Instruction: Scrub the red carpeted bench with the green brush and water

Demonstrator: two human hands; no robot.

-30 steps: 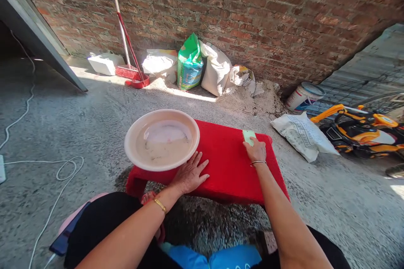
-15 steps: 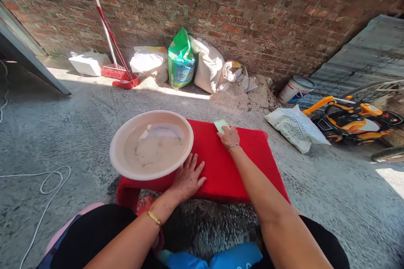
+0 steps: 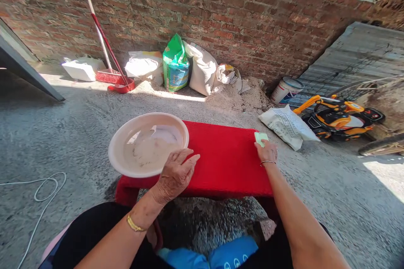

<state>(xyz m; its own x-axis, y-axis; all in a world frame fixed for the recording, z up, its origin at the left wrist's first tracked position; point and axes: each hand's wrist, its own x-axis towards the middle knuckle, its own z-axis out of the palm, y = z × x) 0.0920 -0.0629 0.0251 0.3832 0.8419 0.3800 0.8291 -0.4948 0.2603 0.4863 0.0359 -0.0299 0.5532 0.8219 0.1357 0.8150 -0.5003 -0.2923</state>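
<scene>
A red cloth covers a low bench or stool before me. My right hand grips a small pale green block, perhaps a brush or a bar of soap, at the cloth's far right corner. A wide pale pink basin of cloudy water with dark specks stands on the left end of the cloth. Beside the basin's near right rim is my left hand, raised, fingers stretched and thumb apart, holding nothing. Whether it touches the rim I cannot tell.
Behind stand a broom and red dustpan, a green sack and white sacks along the brick wall. To the right are a bucket, a flat white sack and an orange toy excavator. A cable lies on the left.
My right hand has slid the pale green block rightward to the cloth's edge. My left hand has lifted off the cloth, its fingers drawing closer together. The view has shifted slightly.
</scene>
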